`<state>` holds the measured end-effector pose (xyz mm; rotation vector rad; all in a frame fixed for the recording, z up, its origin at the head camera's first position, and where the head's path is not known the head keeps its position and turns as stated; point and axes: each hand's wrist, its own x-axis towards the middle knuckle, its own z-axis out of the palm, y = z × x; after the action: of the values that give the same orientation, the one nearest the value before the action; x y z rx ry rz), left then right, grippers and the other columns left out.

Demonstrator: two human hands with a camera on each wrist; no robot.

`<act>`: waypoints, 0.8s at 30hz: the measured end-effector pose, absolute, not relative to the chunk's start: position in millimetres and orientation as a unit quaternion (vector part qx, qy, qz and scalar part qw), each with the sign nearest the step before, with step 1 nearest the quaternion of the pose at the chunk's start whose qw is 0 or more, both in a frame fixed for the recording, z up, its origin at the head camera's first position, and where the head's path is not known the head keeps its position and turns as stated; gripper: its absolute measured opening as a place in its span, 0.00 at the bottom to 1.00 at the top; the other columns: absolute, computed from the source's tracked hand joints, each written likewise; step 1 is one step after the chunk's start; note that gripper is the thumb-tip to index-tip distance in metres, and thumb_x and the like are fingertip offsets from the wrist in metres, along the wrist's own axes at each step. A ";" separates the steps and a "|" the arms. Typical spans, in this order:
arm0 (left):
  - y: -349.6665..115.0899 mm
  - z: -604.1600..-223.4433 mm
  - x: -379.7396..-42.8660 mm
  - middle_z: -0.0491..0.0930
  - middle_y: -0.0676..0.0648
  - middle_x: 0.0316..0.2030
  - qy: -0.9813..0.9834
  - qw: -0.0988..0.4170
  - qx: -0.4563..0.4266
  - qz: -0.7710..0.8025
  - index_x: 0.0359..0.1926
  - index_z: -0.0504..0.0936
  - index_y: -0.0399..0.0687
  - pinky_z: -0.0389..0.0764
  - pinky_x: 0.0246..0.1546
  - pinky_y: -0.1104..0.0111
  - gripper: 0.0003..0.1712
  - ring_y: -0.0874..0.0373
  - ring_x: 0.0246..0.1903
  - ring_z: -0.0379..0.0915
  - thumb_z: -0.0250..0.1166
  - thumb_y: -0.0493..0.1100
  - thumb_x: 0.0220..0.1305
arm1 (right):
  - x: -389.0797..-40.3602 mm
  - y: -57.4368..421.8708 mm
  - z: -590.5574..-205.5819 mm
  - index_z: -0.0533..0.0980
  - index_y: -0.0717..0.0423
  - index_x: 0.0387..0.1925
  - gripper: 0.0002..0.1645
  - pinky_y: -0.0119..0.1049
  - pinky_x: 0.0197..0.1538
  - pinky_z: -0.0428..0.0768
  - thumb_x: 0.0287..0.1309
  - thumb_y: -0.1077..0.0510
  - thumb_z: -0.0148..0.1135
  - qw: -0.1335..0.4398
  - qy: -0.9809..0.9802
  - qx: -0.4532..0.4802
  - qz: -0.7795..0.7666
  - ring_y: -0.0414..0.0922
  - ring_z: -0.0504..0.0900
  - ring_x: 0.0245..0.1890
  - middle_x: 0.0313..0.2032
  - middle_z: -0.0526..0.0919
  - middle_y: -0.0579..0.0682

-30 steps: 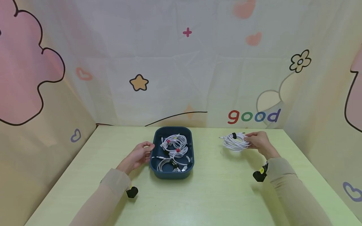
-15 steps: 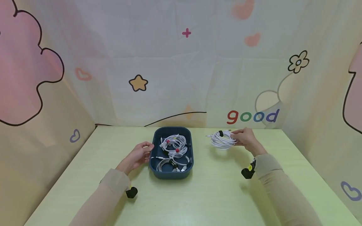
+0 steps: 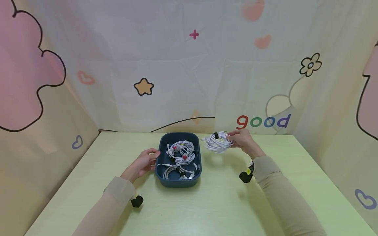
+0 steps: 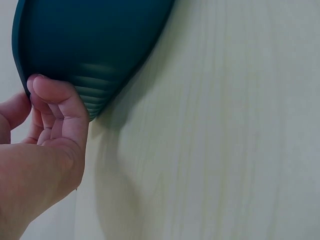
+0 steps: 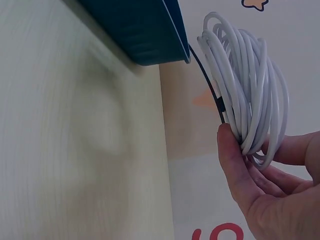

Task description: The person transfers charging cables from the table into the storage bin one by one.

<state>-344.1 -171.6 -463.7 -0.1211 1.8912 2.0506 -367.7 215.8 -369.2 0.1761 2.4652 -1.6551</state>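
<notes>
In the head view my right hand (image 3: 243, 141) pinches one side of a coiled white cable (image 3: 218, 143) bound with a black strap. The coil hangs above the table, just right of a dark blue plastic bin (image 3: 178, 183). Seen from the right wrist, the thumb and fingers grip the lower end of the loops. My left hand (image 3: 145, 161) holds the bin's left rim, thumb at the edge and curled fingers against the outer wall (image 4: 100, 30). Inside the bin lie white coiled cables (image 3: 183, 151) with red ties and a greyer coil (image 3: 169, 172) with a black tie.
The bin stands on a pale wooden table (image 3: 177, 213). Behind it hangs a printed cloth backdrop (image 3: 177, 72), which also encloses the table's left and right sides.
My right hand has carried the coiled white cable leftward and slightly up, from the right part of the table to beside the bin. The left hand and the bin have stayed in place.
</notes>
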 end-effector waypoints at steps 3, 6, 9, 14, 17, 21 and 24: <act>-172.2 -462.6 -343.5 0.76 0.53 0.26 0.661 0.175 -0.041 0.729 0.43 0.70 0.46 0.76 0.26 0.71 0.06 0.61 0.24 0.74 0.52 0.44 0.73 | -368.5 205.4 -366.9 0.71 0.70 0.58 0.23 0.35 0.41 0.84 0.64 0.64 0.58 0.085 0.823 0.050 -0.559 0.41 0.80 0.31 0.49 0.76 0.62; -172.2 -461.7 -343.0 0.76 0.54 0.26 0.658 0.177 -0.039 0.731 0.44 0.70 0.46 0.77 0.27 0.71 0.06 0.61 0.24 0.74 0.52 0.44 0.73 | -368.8 195.3 -364.7 0.72 0.70 0.58 0.22 0.35 0.41 0.84 0.64 0.64 0.58 0.088 0.821 0.043 -0.562 0.42 0.80 0.31 0.49 0.76 0.63; -171.5 -461.4 -342.5 0.76 0.54 0.26 0.660 0.179 -0.039 0.729 0.45 0.69 0.45 0.77 0.27 0.71 0.07 0.61 0.24 0.74 0.53 0.44 0.73 | -368.6 185.3 -363.5 0.72 0.69 0.57 0.22 0.34 0.41 0.84 0.63 0.64 0.59 0.092 0.820 0.039 -0.564 0.43 0.79 0.32 0.49 0.76 0.62; -171.2 -461.2 -342.3 0.76 0.54 0.26 0.660 0.181 -0.038 0.729 0.45 0.69 0.45 0.77 0.27 0.71 0.07 0.61 0.25 0.74 0.53 0.43 0.73 | -368.3 166.5 -360.2 0.73 0.68 0.57 0.22 0.36 0.44 0.84 0.63 0.63 0.59 0.102 0.818 0.037 -0.564 0.44 0.79 0.35 0.50 0.77 0.62; -171.7 -461.6 -342.7 0.77 0.54 0.26 0.659 0.180 -0.036 0.729 0.44 0.69 0.46 0.77 0.28 0.71 0.06 0.61 0.25 0.74 0.53 0.43 0.73 | -367.5 155.9 -358.2 0.74 0.68 0.56 0.21 0.36 0.43 0.84 0.63 0.64 0.60 0.104 0.813 0.031 -0.572 0.43 0.79 0.33 0.49 0.77 0.62; -172.1 -461.9 -342.8 0.77 0.53 0.27 0.658 0.179 -0.038 0.730 0.43 0.70 0.47 0.77 0.28 0.71 0.05 0.61 0.25 0.75 0.53 0.43 0.73 | -367.0 143.5 -358.7 0.74 0.69 0.55 0.20 0.36 0.42 0.84 0.62 0.64 0.60 0.106 0.810 0.022 -0.576 0.43 0.79 0.32 0.48 0.77 0.62; -172.0 -461.4 -342.7 0.77 0.53 0.28 0.661 0.180 -0.039 0.728 0.45 0.70 0.45 0.77 0.28 0.71 0.07 0.61 0.25 0.75 0.53 0.43 0.73 | -366.6 135.0 -361.3 0.75 0.69 0.54 0.20 0.36 0.42 0.84 0.62 0.64 0.60 0.107 0.811 0.019 -0.574 0.43 0.79 0.31 0.47 0.78 0.61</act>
<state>-342.7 -172.0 -461.4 -0.1098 1.8673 2.0569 -366.6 135.0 -361.3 0.0565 2.3885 -1.6910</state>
